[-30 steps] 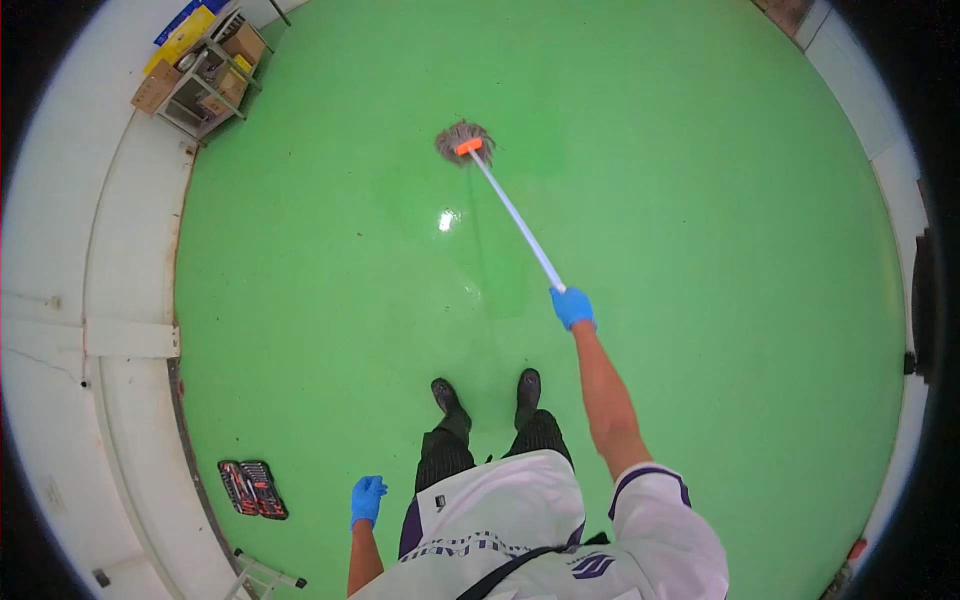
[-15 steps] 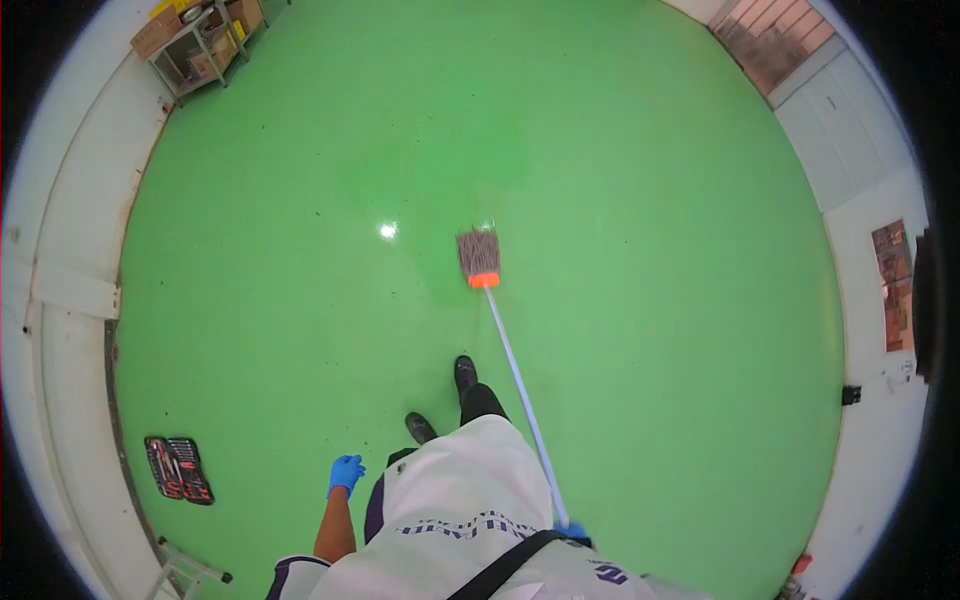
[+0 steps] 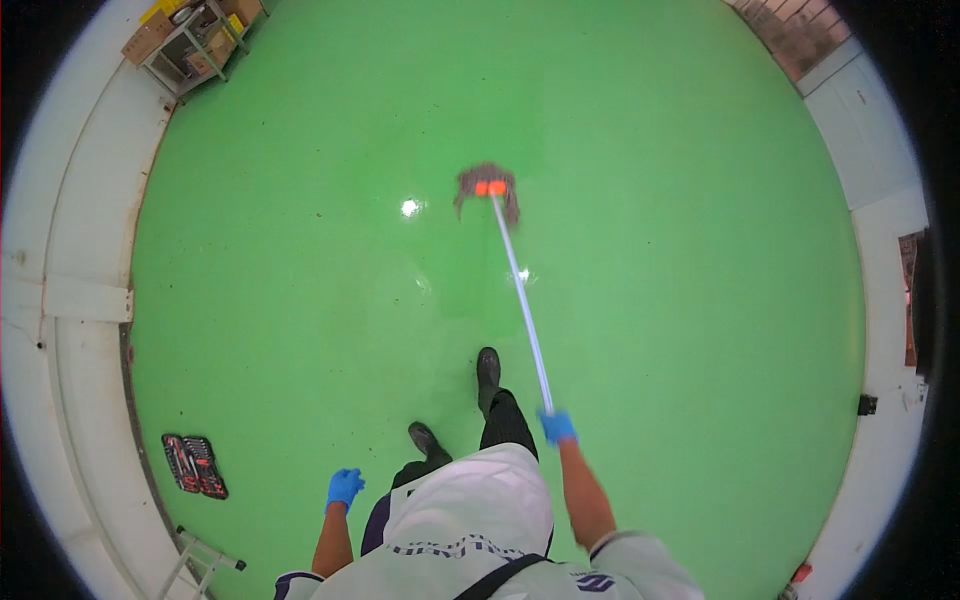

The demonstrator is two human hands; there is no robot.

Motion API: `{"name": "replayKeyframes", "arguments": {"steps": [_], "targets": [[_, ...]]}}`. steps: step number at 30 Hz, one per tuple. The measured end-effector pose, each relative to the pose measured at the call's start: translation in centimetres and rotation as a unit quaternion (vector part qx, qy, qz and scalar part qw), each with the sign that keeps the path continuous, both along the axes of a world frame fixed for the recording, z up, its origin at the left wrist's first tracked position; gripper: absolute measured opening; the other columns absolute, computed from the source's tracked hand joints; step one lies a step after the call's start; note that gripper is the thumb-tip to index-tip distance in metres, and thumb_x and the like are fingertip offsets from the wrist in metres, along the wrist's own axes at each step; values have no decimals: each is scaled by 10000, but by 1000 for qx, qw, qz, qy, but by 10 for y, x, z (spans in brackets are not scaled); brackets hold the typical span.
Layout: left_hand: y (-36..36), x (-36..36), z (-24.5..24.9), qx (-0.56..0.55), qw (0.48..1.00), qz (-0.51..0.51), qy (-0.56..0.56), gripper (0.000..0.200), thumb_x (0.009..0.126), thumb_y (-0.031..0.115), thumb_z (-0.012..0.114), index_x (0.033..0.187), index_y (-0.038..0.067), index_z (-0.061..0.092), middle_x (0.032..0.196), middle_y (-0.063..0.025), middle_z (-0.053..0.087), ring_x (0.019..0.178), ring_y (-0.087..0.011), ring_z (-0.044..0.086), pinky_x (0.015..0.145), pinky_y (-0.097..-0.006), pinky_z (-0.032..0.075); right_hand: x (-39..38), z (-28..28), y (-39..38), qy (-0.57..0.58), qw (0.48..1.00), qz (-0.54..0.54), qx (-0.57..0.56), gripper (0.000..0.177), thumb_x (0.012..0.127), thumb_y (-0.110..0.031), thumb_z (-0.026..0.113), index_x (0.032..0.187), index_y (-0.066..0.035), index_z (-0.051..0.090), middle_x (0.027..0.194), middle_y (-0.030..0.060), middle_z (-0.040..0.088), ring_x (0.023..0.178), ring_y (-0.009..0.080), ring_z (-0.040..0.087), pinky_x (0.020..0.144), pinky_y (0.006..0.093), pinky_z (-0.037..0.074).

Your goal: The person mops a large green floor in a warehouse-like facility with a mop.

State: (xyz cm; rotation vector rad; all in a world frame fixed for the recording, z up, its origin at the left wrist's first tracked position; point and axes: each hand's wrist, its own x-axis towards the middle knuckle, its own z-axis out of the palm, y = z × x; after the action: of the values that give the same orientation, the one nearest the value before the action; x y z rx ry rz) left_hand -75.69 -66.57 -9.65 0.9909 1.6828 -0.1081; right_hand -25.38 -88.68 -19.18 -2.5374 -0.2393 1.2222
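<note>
My right hand [image 3: 558,427], in a blue glove, grips the end of a long pale mop handle [image 3: 520,295]. The handle runs forward to an orange clamp and a grey string mop head [image 3: 487,187] lying on the green floor [image 3: 650,250], blurred. A wet streak shines on the floor beside the handle. My left hand [image 3: 344,488], also in a blue glove, hangs at my side and holds nothing; its fingers look loosely curled. My black shoes [image 3: 488,370] stand behind the mop, the right one forward.
An open case of red and black tools [image 3: 195,466] lies on the floor at the lower left by the white wall [image 3: 70,330]. A metal shelf with cardboard boxes [image 3: 185,40] stands at the far left corner. A ladder's foot [image 3: 205,555] shows below the toolcase.
The mop head has been pushed forward, away from my feet, from a pulled-back position. My right hand moved forward from my hip. My right foot stepped ahead.
</note>
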Motion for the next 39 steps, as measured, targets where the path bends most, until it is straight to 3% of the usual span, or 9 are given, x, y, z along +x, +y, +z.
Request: {"name": "replayKeyframes", "arguments": {"steps": [4,8,18,23,25,26,27,34,39], "targets": [[38,69,52,85,996,10,-8,262,825,235,549,871,-22,569,717,-98,616,613,-151,579,566,-281,450,139,54,203,-91,988,18,123,654,809,-604,434,744,27,593,589,187,561,574,305,578,513,437,415],[30,73,62,133,989,20,-68,283,825,259,568,879,-19,570,742,-103,617,641,-147,576,585,-260,446,158,96,204,-133,983,63,110,654,822,-581,420,821,50,590,752,268,593,740,409,591,623,454,450],[-35,-12,10,14,996,-48,-72,280,814,233,557,858,-43,568,742,-139,622,608,-194,591,567,-310,480,-167,47,-297,43,999,-4,-11,517,821,-509,485,850,-7,604,711,228,604,709,381,608,605,483,451],[-51,-42,6,-46,988,-149,-14,266,797,217,547,834,-45,573,690,-154,621,575,-214,598,547,-329,480,-317,186,-447,73,952,-78,-285,471,762,-474,553,848,-16,617,739,198,618,715,339,616,611,456,464],[-48,-51,0,83,883,-460,-26,263,800,212,544,840,-46,572,696,-153,625,583,-219,603,551,-328,482,-333,214,-476,74,929,-104,-348,457,739,-461,580,848,-19,622,750,186,624,717,322,620,613,445,469],[-49,-46,-2,20,957,-288,-33,261,802,210,543,849,-46,570,694,-152,625,577,-217,601,547,-326,480,-333,223,-483,75,919,-113,-370,450,727,-454,594,847,-21,625,756,180,627,719,314,621,614,439,471],[-48,-37,0,-45,992,-106,-41,260,804,207,542,858,-45,569,691,-151,625,571,-214,598,543,-324,477,-328,227,-482,75,912,-123,-385,445,715,-447,608,847,-23,627,762,174,629,720,306,623,615,434,473],[-29,28,19,-58,996,-74,-7,273,803,224,556,868,-41,558,689,-140,622,567,-185,590,528,-295,459,-170,105,-351,27,936,-101,-336,425,633,-399,703,844,-35,645,801,132,649,728,247,635,623,395,491],[-25,84,18,-29,999,-5,-22,268,805,229,561,887,-27,558,692,-119,622,567,-168,585,521,-283,449,66,-11,-35,22,998,2,-65,557,736,-565,556,811,-16,609,665,155,613,605,301,597,575,417,460]]}}
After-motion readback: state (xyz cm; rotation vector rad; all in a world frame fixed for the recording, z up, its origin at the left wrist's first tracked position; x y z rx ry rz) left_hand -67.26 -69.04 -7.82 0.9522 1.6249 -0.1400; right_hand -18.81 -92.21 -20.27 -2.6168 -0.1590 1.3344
